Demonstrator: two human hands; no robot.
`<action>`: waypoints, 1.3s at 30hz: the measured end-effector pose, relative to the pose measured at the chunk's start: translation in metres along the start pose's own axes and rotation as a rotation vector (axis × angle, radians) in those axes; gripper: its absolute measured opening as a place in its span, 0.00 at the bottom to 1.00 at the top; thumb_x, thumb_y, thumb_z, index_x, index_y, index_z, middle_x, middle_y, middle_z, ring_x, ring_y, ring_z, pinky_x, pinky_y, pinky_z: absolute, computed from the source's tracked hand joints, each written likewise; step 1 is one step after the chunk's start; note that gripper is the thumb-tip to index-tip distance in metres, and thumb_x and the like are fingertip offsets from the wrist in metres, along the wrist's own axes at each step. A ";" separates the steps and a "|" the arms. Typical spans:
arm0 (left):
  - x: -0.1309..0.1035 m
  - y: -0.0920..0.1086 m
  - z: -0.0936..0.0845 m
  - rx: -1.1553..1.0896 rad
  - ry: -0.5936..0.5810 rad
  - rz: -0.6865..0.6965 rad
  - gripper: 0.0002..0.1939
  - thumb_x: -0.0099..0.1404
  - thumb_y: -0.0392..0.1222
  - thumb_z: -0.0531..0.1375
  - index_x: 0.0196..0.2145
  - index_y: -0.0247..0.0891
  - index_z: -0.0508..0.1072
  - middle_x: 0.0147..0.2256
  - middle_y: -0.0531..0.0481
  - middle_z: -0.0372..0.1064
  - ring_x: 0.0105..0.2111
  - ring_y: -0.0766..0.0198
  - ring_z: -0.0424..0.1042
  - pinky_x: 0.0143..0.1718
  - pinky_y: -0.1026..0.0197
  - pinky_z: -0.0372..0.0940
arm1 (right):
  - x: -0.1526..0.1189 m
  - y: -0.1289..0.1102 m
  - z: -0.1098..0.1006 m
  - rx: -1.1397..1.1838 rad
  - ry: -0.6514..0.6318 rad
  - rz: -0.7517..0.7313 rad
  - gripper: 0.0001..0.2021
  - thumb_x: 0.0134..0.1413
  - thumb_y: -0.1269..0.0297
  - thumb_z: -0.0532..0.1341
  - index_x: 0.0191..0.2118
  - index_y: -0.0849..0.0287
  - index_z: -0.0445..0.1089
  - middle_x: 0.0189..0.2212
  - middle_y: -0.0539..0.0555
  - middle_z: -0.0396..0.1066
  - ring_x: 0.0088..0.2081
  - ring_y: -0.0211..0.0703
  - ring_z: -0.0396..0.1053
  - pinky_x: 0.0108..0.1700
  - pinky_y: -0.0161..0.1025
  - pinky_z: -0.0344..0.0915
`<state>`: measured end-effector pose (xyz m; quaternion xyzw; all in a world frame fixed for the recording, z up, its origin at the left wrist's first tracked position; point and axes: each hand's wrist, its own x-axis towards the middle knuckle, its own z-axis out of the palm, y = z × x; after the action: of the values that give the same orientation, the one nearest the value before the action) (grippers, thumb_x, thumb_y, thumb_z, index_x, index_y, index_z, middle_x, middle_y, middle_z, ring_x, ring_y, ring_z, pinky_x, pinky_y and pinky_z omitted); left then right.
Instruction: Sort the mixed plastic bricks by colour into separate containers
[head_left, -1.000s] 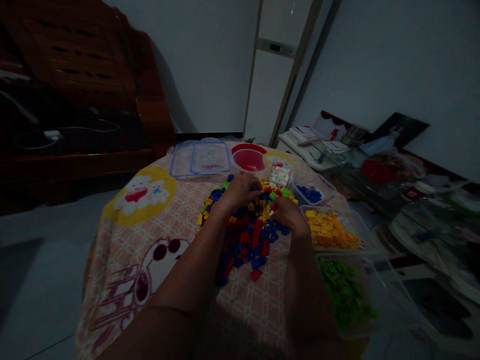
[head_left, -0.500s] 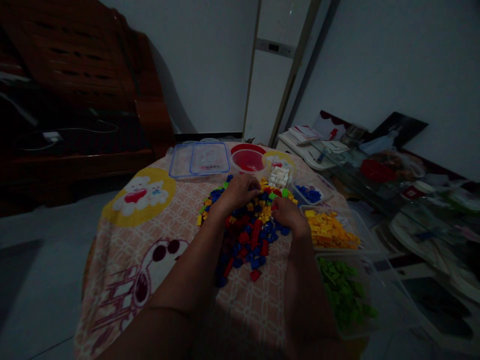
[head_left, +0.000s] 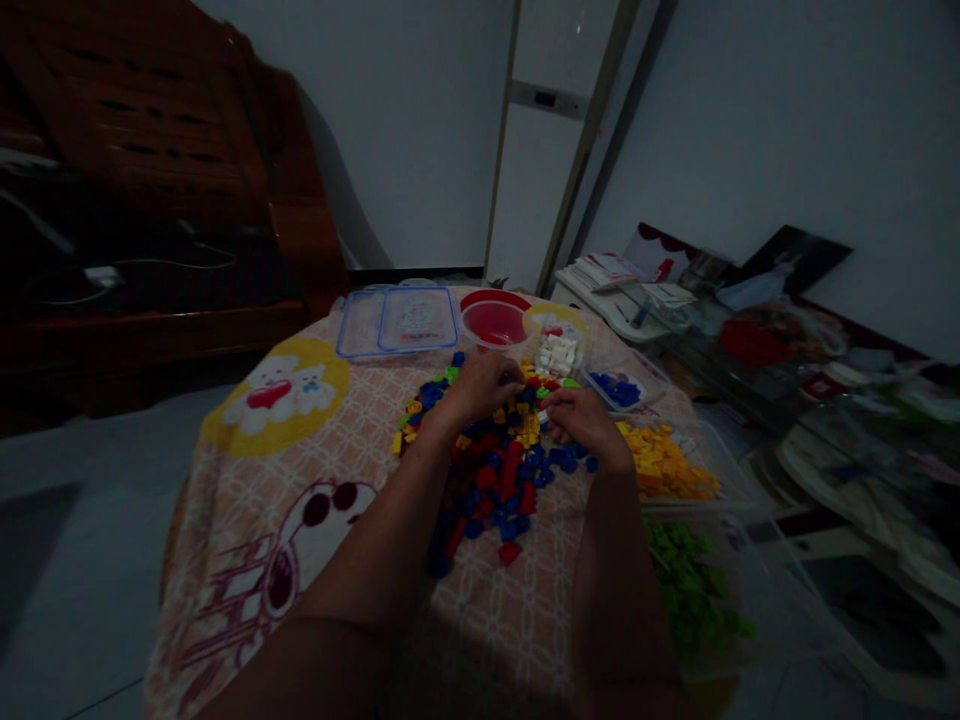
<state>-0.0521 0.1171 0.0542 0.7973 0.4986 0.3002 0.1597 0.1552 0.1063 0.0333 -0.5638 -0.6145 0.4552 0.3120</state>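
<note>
A mixed pile of toy building blocks in red, blue, yellow and green lies mid-table. Over its far part is my left hand, fingers curled down and closed; what sits at the fingertips is too dark to make out. My right hand hovers at the pile's right side, thumb and fingers pinched together. Whether a small block is between them is hidden. To the right stand a clear box of yellow blocks and one of green blocks. Smaller clear containers hold blue blocks and white blocks.
Behind the pile are a round tub with red pieces inside and blue-rimmed clear lids. A patterned cloth covers the round table. A cluttered glass table stands at right, a wooden bench at left.
My right hand has lifted slightly and shifted right, its fingers now showing more. My left hand stays over nearly the same spot, with its fingers slightly lower.
</note>
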 end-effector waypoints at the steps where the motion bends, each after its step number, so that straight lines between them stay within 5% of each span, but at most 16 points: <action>1: 0.001 0.001 0.002 -0.016 -0.013 -0.002 0.09 0.60 0.36 0.62 0.37 0.35 0.82 0.33 0.48 0.78 0.33 0.62 0.73 0.38 0.63 0.66 | 0.000 -0.002 0.000 0.039 -0.011 -0.021 0.06 0.46 0.71 0.61 0.32 0.60 0.74 0.15 0.45 0.70 0.16 0.35 0.69 0.18 0.27 0.63; 8: 0.001 0.007 0.009 -0.118 -0.087 0.006 0.12 0.61 0.34 0.62 0.43 0.34 0.81 0.35 0.46 0.79 0.33 0.62 0.75 0.40 0.61 0.67 | -0.002 -0.005 0.000 0.093 -0.041 -0.093 0.20 0.44 0.70 0.60 0.46 0.62 0.76 0.16 0.45 0.72 0.17 0.37 0.71 0.19 0.28 0.66; 14: 0.001 0.001 0.003 -0.043 -0.061 -0.002 0.12 0.62 0.37 0.62 0.43 0.33 0.81 0.37 0.44 0.79 0.35 0.61 0.75 0.40 0.61 0.67 | -0.005 -0.006 -0.002 0.003 -0.076 -0.004 0.05 0.50 0.71 0.60 0.30 0.62 0.74 0.16 0.47 0.71 0.15 0.35 0.67 0.16 0.28 0.62; 21: 0.000 -0.001 0.002 -0.009 -0.058 0.006 0.12 0.63 0.38 0.61 0.43 0.34 0.81 0.38 0.45 0.79 0.35 0.60 0.75 0.40 0.61 0.67 | -0.003 0.001 -0.004 -0.079 -0.070 0.046 0.05 0.51 0.71 0.61 0.26 0.61 0.72 0.15 0.46 0.70 0.14 0.35 0.66 0.14 0.27 0.58; 24: 0.000 -0.002 0.002 -0.029 -0.034 0.002 0.12 0.63 0.38 0.61 0.43 0.35 0.80 0.38 0.44 0.79 0.36 0.60 0.75 0.39 0.61 0.67 | 0.009 0.001 0.001 0.024 0.149 0.051 0.06 0.51 0.71 0.61 0.34 0.63 0.75 0.20 0.50 0.74 0.20 0.38 0.72 0.20 0.28 0.66; 27: 0.000 -0.004 0.004 -0.048 -0.038 0.008 0.11 0.63 0.37 0.61 0.42 0.35 0.80 0.38 0.45 0.79 0.36 0.60 0.75 0.39 0.61 0.67 | 0.026 0.000 0.006 0.187 0.472 -0.137 0.24 0.51 0.70 0.60 0.55 0.64 0.70 0.41 0.59 0.80 0.39 0.43 0.80 0.37 0.35 0.76; 30: 0.000 -0.005 0.006 -0.060 -0.036 0.006 0.11 0.63 0.37 0.61 0.42 0.35 0.80 0.37 0.46 0.79 0.36 0.61 0.76 0.40 0.61 0.67 | 0.035 0.002 0.008 0.212 0.554 -0.266 0.33 0.49 0.69 0.60 0.64 0.64 0.63 0.53 0.64 0.75 0.51 0.47 0.77 0.50 0.41 0.75; 39: 0.001 0.008 0.011 -0.100 -0.127 -0.004 0.11 0.61 0.32 0.62 0.40 0.35 0.82 0.37 0.46 0.80 0.36 0.61 0.77 0.41 0.61 0.68 | 0.011 -0.009 -0.014 0.171 0.800 -0.185 0.24 0.52 0.66 0.53 0.52 0.69 0.74 0.33 0.60 0.79 0.34 0.47 0.79 0.35 0.39 0.75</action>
<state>-0.0387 0.1152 0.0503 0.8047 0.4736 0.2733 0.2312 0.1622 0.1200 0.0453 -0.6105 -0.4531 0.2196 0.6113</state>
